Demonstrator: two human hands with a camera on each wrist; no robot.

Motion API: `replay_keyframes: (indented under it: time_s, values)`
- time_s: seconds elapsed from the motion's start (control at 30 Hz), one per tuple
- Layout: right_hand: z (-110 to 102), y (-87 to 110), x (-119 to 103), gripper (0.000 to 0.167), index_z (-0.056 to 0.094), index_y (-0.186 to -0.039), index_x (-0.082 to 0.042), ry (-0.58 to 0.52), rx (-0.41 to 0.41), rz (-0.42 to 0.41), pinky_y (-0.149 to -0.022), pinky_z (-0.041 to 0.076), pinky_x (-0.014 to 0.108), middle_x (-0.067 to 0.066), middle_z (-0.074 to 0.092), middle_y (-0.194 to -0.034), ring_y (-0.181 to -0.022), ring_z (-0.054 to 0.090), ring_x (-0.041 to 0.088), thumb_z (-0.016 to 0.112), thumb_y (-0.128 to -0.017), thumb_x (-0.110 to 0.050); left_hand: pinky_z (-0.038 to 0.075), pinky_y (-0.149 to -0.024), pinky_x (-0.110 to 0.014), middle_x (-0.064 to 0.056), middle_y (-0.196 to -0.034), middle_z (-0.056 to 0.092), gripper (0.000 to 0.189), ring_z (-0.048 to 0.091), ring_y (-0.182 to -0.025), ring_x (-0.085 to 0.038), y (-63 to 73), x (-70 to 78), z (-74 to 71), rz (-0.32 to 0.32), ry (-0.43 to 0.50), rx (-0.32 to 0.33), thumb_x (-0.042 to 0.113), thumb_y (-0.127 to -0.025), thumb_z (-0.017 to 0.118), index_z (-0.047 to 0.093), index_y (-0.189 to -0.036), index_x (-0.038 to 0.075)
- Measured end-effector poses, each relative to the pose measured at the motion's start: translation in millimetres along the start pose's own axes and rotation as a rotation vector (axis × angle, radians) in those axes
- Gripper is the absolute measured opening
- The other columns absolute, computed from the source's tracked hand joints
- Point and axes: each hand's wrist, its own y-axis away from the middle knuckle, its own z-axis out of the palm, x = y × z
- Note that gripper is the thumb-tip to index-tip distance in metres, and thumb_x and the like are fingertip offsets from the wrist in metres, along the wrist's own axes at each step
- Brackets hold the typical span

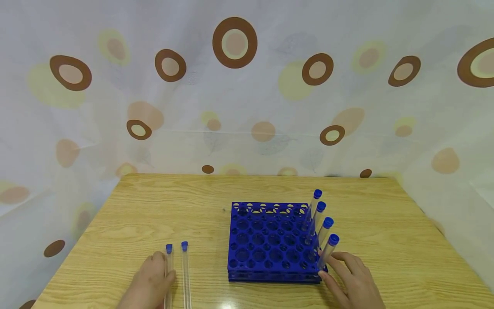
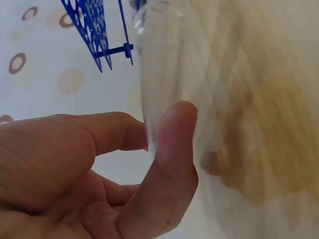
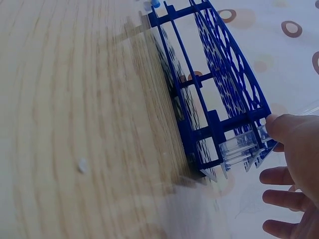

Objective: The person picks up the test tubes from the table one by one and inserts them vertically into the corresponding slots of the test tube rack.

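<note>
A clear test tube [image 1: 168, 257] with a blue cap lies at the left, and my left hand [image 1: 148, 281] pinches it between thumb and fingers. Its rounded end [image 2: 159, 59] shows in the left wrist view. Just right of it is a second capped tube [image 1: 186, 270], lying on the table. My right hand [image 1: 353, 279] holds the near right corner of a blue test tube rack [image 1: 266, 272], thumb at the front edge. Beside these fingers stands the nearest tube [image 1: 328, 253] of several capped ones in the rack's right-hand column, all leaning slightly right.
The wooden table [image 1: 405, 240] reaches back to a pale curtain [image 1: 262, 98] patterned with circles, which also hangs along both sides. A small white speck [image 3: 82, 165] lies on the wood in the right wrist view.
</note>
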Motion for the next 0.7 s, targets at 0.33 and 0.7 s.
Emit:
replay_keyframes:
  time_s: [0.33,0.7]
  values:
    - [1,0.3,0,0.037,0.075,-0.098,-0.012,-0.005,0.010,-0.001,-0.068,0.050,0.040,0.002,0.067,-0.096,-0.083,0.063,0.021,0.062,-0.096,-0.046,0.051,-0.052,-0.028,-0.016,-0.101,0.058,0.051,0.060,-0.051,-0.016,14.0,20.5,-6.1,0.044,0.204,0.080,0.013,-0.094,0.059,0.043,-0.134,-0.014]
    - [1,0.3,-1,0.034,0.075,-0.097,-0.011,-0.010,0.010,0.006,-0.068,0.049,0.037,0.001,0.067,-0.096,-0.082,0.063,0.020,0.064,-0.095,-0.044,0.056,-0.047,-0.033,-0.012,-0.111,0.052,0.048,0.059,-0.057,-0.022,17.6,48.0,-3.7,0.120,0.519,0.037,0.011,-0.093,0.065,0.048,-0.136,-0.002]
